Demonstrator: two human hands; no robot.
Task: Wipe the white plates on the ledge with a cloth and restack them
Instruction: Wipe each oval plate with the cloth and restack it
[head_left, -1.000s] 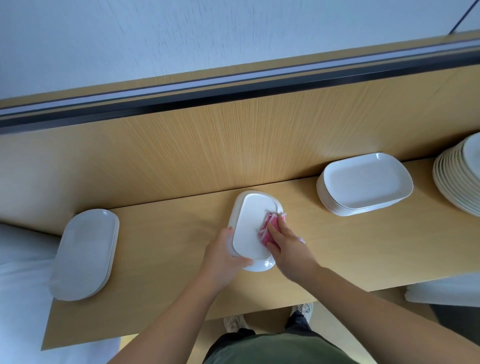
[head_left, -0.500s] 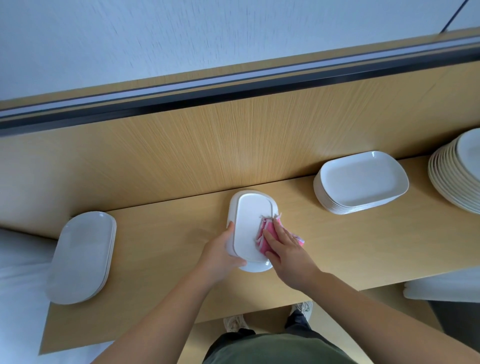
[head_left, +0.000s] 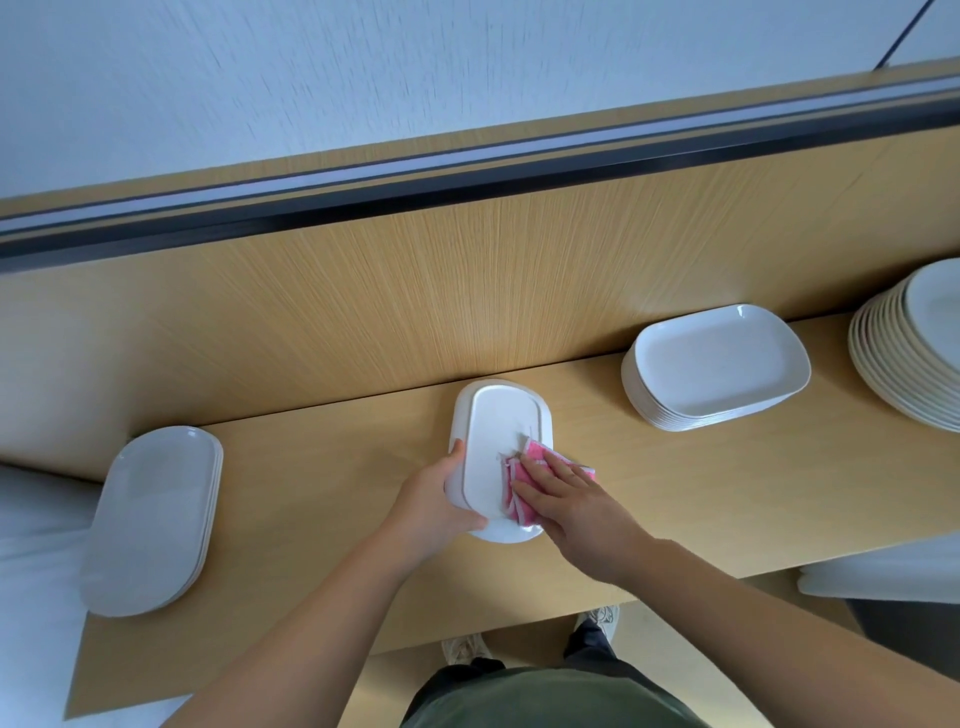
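Flanking the plate (head_left: 496, 441) sit oval stack (head_left: 150, 519), rectangular stack (head_left: 717, 366).

Left hand (head_left: 435, 501) gripping plate (head_left: 498, 431) rim, right hand (head_left: 574, 506) flat on cloth (head_left: 535, 451), fingers (head_left: 551, 475) straight, forearms extended

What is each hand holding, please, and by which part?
Left hand grips the plate by its left rim; right hand presses the pink cloth onto it.

Light wood tabletop (head_left: 675, 509) backed by a matching grained wood panel (head_left: 363, 322). A dark strip (head_left: 467, 193) caps the panel; a pale textured wall (head_left: 363, 67) lies beyond.
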